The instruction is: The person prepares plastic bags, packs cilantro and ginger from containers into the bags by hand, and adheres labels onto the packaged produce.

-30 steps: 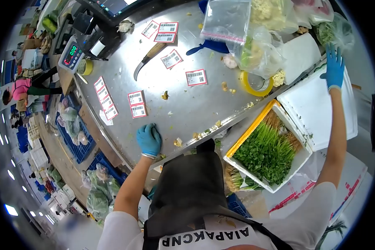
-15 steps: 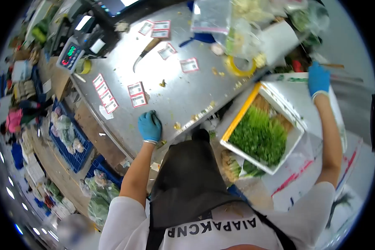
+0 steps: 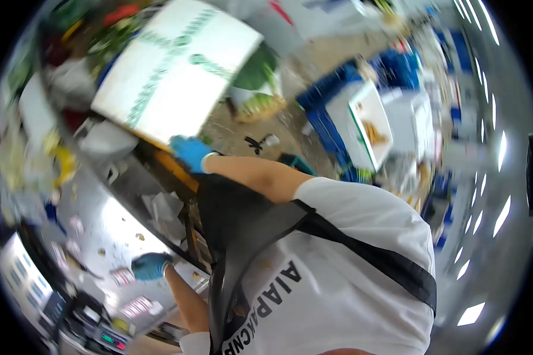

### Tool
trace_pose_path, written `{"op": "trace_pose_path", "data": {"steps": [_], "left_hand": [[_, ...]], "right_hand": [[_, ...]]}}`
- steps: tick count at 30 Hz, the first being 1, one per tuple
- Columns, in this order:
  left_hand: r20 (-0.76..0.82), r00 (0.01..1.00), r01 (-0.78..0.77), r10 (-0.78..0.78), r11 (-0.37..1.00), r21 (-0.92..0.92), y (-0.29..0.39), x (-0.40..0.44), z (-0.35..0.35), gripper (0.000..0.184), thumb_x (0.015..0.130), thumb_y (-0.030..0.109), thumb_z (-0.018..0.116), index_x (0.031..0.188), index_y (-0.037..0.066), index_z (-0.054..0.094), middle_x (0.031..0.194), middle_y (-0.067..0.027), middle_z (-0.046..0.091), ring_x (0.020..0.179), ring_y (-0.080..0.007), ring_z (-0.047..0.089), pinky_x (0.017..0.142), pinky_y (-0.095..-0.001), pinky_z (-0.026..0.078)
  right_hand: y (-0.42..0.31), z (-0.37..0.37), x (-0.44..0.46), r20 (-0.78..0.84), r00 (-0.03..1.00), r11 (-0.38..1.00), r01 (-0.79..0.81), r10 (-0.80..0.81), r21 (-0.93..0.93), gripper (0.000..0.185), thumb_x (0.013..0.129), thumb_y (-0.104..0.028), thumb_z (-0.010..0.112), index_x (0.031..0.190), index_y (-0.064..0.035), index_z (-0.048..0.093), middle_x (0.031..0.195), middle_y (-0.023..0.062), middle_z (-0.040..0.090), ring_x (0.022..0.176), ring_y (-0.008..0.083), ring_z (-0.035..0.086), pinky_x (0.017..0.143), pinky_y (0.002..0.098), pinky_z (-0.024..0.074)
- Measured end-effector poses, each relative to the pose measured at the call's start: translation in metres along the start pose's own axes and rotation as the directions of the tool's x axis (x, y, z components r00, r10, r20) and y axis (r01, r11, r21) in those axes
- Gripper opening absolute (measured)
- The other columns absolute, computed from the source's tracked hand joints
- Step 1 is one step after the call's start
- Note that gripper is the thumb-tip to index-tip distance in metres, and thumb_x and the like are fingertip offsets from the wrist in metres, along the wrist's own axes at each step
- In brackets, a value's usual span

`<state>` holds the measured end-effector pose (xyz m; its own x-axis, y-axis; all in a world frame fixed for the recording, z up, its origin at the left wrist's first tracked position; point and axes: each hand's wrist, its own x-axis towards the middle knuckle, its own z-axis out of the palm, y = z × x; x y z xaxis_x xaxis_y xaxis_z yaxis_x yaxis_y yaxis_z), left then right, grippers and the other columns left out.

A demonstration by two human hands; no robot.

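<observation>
A white foam lid [image 3: 180, 65] with green print lies over the foam box; the greens inside are hidden. My right hand [image 3: 190, 154], in a blue glove, rests at the lid's near corner with its fingers spread. Beside it runs the box's orange-taped edge [image 3: 170, 165]. On the metal table [image 3: 115, 234], my gloved left hand [image 3: 151, 266] lies with fingers extended, apparently holding nothing. Close to its fingertips is a red-bordered label [image 3: 122, 276], and more labels [image 3: 137, 306] lie nearby. Motion blurs the view somewhat.
A scale [image 3: 111, 339] with lit digits stands at the table's lower end. Yellow tape [image 3: 64, 165] and plastic bags lie at its far side. Leafy vegetables [image 3: 257, 106] sit on the floor beyond the lid. Blue crates [image 3: 331, 118] and an open foam box [image 3: 370, 127] stand further right.
The view has swung round to the right. The lid, earlier beside the box under my right hand, now covers the greens. My right hand has come nearer my body; the left stays on the table.
</observation>
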<state>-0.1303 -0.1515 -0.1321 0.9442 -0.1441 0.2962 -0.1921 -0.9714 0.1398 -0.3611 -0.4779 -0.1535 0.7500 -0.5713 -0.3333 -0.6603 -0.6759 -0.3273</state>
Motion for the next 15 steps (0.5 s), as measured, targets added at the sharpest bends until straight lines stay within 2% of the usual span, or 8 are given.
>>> {"op": "trace_pose_path", "data": {"steps": [2,5,7,8,10,12,13,15], "left_hand": [[-0.037,0.999,-0.001,0.004,0.996,0.089,-0.007,0.001,0.010,0.029,0.094,0.023,0.045,0.087,0.000,0.059,0.085,-0.0188,0.060,0.077,-0.0395,0.057,0.070,-0.0493,0.045],[0.048,0.999,-0.020,0.010,0.981,0.192,-0.001,0.005,0.004,0.030,0.089,0.022,0.049,0.098,-0.005,0.061,0.094,-0.0214,0.063,0.086,-0.0400,0.060,0.077,-0.0490,0.048],[0.053,0.998,-0.043,0.033,0.981,0.189,0.012,0.003,-0.002,0.031,0.089,0.021,0.049,0.099,-0.005,0.061,0.096,-0.0216,0.063,0.087,-0.0399,0.060,0.078,-0.0487,0.048],[0.061,0.997,-0.060,0.049,0.980,0.190,0.020,0.001,-0.004,0.031,0.088,0.021,0.050,0.100,-0.005,0.061,0.096,-0.0216,0.063,0.088,-0.0399,0.060,0.078,-0.0485,0.048],[0.065,0.992,-0.114,0.104,0.976,0.184,0.030,-0.004,-0.015,0.031,0.088,0.021,0.050,0.100,-0.005,0.061,0.097,-0.0218,0.063,0.089,-0.0398,0.060,0.079,-0.0483,0.048],[0.070,0.991,-0.124,0.112,0.972,0.201,0.045,-0.010,-0.024,0.032,0.088,0.021,0.050,0.102,-0.005,0.061,0.099,-0.0220,0.063,0.090,-0.0397,0.060,0.080,-0.0478,0.048],[0.069,0.990,-0.132,0.120,0.972,0.197,0.055,-0.016,-0.028,0.032,0.088,0.021,0.050,0.103,-0.006,0.061,0.099,-0.0221,0.063,0.091,-0.0396,0.060,0.081,-0.0477,0.048],[0.072,0.989,-0.141,0.130,0.973,0.185,0.073,-0.026,-0.039,0.033,0.088,0.021,0.051,0.104,-0.006,0.061,0.101,-0.0223,0.064,0.092,-0.0395,0.060,0.081,-0.0473,0.048]], "right_hand": [[-0.006,-0.012,-0.021,-0.075,0.997,0.946,0.051,-0.028,0.320,0.090,0.072,-0.034,0.074,0.145,-0.0045,0.030,0.147,0.0243,0.035,0.128,0.0379,0.045,0.103,0.0456,0.0406],[0.009,-0.033,-0.063,-0.193,0.980,0.953,0.098,-0.043,0.286,0.077,0.083,-0.035,0.064,0.145,-0.0021,0.032,0.142,0.0244,0.040,0.121,0.0393,0.049,0.098,0.0472,0.0419],[0.038,-0.043,-0.117,-0.011,0.995,0.854,-0.079,0.098,0.514,0.070,0.084,-0.038,0.062,0.142,-0.0043,0.039,0.136,0.0239,0.047,0.118,0.0388,0.052,0.096,0.0463,0.0438],[0.056,-0.023,-0.149,-0.123,0.975,0.856,-0.100,0.187,0.507,0.065,0.085,-0.040,0.060,0.139,-0.0073,0.043,0.128,0.0227,0.054,0.113,0.0386,0.055,0.093,0.0457,0.0460],[0.094,-0.001,-0.222,-0.022,0.931,0.771,-0.287,0.364,0.568,0.058,0.083,-0.041,0.061,0.132,-0.0107,0.052,0.117,0.0203,0.061,0.105,0.0392,0.059,0.090,0.0464,0.0477],[0.122,0.004,-0.306,0.299,0.807,0.522,-0.566,0.509,0.638,0.061,0.085,-0.042,0.060,0.136,-0.0101,0.051,0.123,0.0208,0.060,0.112,0.0393,0.057,0.094,0.0452,0.0458],[0.139,0.016,-0.350,0.359,0.810,0.449,-0.564,0.463,0.694,0.063,0.084,-0.044,0.060,0.136,-0.0099,0.050,0.124,0.0203,0.060,0.112,0.0398,0.057,0.095,0.0452,0.0454],[0.157,0.070,-0.429,0.390,0.582,0.266,-0.740,0.713,0.618,0.062,0.083,-0.045,0.062,0.132,-0.0079,0.054,0.124,0.0203,0.060,0.110,0.0383,0.058,0.094,0.0451,0.0462]]}}
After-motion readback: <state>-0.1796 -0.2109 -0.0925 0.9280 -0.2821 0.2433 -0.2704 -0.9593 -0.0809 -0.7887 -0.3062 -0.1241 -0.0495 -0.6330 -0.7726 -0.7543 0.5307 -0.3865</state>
